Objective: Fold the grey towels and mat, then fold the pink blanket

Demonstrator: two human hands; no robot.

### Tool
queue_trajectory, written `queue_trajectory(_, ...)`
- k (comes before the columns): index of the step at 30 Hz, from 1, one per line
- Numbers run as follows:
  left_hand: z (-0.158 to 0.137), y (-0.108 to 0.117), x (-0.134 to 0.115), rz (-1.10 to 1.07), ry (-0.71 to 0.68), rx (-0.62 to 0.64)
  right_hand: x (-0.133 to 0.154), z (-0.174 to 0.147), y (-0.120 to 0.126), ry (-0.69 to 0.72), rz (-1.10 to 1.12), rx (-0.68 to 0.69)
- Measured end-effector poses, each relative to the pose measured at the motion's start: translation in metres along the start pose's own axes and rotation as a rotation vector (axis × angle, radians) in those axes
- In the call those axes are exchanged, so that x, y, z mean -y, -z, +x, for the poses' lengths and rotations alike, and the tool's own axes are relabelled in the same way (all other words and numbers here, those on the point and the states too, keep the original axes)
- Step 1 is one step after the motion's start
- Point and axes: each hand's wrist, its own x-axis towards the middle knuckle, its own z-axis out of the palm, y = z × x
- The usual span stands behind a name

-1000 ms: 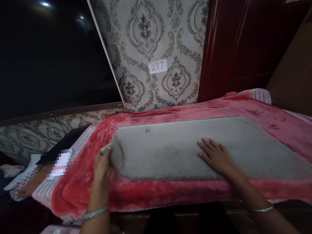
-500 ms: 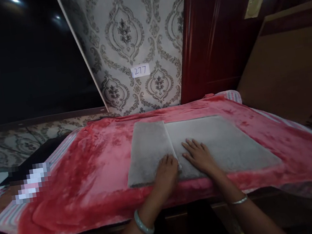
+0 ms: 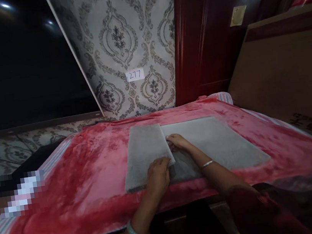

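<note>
A grey plush mat (image 3: 220, 142) lies spread on a red fleece blanket (image 3: 99, 171). Its left part is folded over, forming a flap (image 3: 142, 146) whose free edge runs from back to front. My left hand (image 3: 158, 172) is closed on the near corner of that edge, with its fingertips curled at the border. Farther back along the same edge, my right hand (image 3: 177, 142) pinches the border; some of its fingertips are hidden. Near the hands the flap's edge appears slightly raised from the layer beneath.
A dark television screen (image 3: 15, 63) stands at the back left, before patterned wallpaper (image 3: 118, 33) bearing a paper label (image 3: 135, 74). To the right, a large cardboard box (image 3: 289, 71) leans close to the blanket, near a dark red wooden panel (image 3: 209, 39).
My right hand has moved left from lying spread on the mat to pinching the flap's edge. My left hand stays at the near corner. The camera view has shifted slightly.
</note>
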Motion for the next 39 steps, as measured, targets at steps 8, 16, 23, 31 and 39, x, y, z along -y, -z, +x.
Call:
queue_trajectory(8,-0.004,-0.012,-0.001,0.113,-0.018,0.059,0.023,0.038,-0.012,0.104,0.164,-0.004)
queue_trajectory(16,0.005,-0.016,-0.008,0.128,-0.074,-0.004,0.022,0.062,-0.006,0.359,0.016,-0.134)
queue_trajectory(23,0.004,-0.055,-0.027,0.289,-0.191,0.094,-0.024,0.068,0.013,0.351,-0.140,-0.264)
queue_trajectory(31,-0.001,-0.063,-0.018,0.306,-0.234,-0.039,-0.044,0.086,0.004,0.463,-0.188,-0.360)
queue_trajectory(39,0.000,-0.077,-0.023,0.342,-0.320,-0.088,-0.053,0.084,0.013,0.460,-0.259,-0.449)
